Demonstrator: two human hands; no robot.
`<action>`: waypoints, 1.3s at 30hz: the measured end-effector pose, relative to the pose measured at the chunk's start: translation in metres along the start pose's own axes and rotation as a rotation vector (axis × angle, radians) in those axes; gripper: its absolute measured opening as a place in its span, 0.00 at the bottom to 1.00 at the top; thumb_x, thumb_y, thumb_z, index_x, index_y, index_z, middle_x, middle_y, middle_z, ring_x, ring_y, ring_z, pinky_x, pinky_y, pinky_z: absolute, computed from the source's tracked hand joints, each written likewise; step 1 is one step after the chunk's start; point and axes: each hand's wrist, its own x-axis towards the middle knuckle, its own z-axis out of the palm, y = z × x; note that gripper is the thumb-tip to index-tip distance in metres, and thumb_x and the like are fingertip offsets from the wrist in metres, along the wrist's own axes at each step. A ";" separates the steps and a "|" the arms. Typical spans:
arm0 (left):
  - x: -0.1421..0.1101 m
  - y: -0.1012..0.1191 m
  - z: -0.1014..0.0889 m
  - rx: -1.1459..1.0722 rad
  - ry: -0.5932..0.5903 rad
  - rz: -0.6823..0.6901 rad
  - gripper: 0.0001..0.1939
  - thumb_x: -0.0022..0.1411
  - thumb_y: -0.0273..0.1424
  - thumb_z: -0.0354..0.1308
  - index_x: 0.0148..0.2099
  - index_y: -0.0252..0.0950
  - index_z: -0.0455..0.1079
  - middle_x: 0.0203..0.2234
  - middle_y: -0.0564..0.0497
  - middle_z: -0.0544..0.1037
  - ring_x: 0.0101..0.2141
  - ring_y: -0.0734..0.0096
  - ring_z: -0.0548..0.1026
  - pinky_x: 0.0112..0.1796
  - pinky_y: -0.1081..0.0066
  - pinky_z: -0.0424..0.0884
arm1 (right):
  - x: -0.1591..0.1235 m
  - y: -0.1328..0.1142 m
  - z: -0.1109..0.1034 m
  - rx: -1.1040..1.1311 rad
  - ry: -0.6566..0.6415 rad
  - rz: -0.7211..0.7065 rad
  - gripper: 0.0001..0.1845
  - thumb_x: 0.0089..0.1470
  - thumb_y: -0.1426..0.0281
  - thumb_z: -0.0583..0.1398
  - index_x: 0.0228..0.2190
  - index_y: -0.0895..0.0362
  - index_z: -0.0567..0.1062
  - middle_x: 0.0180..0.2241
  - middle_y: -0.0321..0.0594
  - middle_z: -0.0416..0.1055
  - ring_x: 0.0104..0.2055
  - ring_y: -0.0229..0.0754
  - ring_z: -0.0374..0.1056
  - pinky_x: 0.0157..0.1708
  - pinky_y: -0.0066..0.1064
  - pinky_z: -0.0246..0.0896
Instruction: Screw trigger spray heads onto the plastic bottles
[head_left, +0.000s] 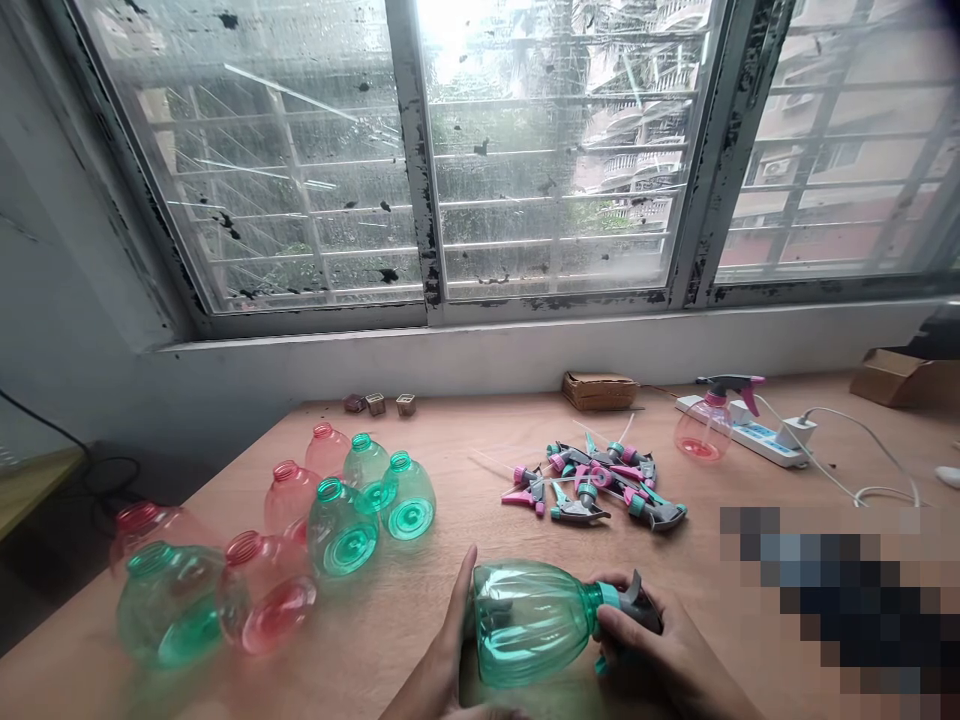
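Observation:
A clear green spray bottle [532, 622] lies on its side between my two hands, its base to the left and its neck to the right. My left hand [446, 655] cups the base, thumb up along its edge; the other fingers are partly hidden beneath it. At the neck, my right hand [664, 645] is closed around the grey and teal trigger sprayer [634, 602], which sits on the bottle's mouth. Just beyond lies a pile of loose trigger sprayers [592, 480] in pink, teal and grey, some with thin tubes.
Several open green bottles [343, 530] and pink bottles [266, 595] stand at left. A pink spray bottle [705, 430] with a sprayer stands by a white power strip [750, 435] and cables. Small boxes [600, 390] line the back under the window. A blurred patch covers the right.

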 end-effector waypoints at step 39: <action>0.003 -0.011 0.000 -0.066 0.125 -0.015 0.55 0.57 0.43 0.70 0.74 0.45 0.38 0.72 0.46 0.48 0.70 0.49 0.47 0.68 0.55 0.49 | -0.003 -0.006 0.003 -0.044 -0.023 0.000 0.28 0.41 0.53 0.74 0.39 0.58 0.78 0.19 0.33 0.72 0.23 0.41 0.68 0.25 0.29 0.65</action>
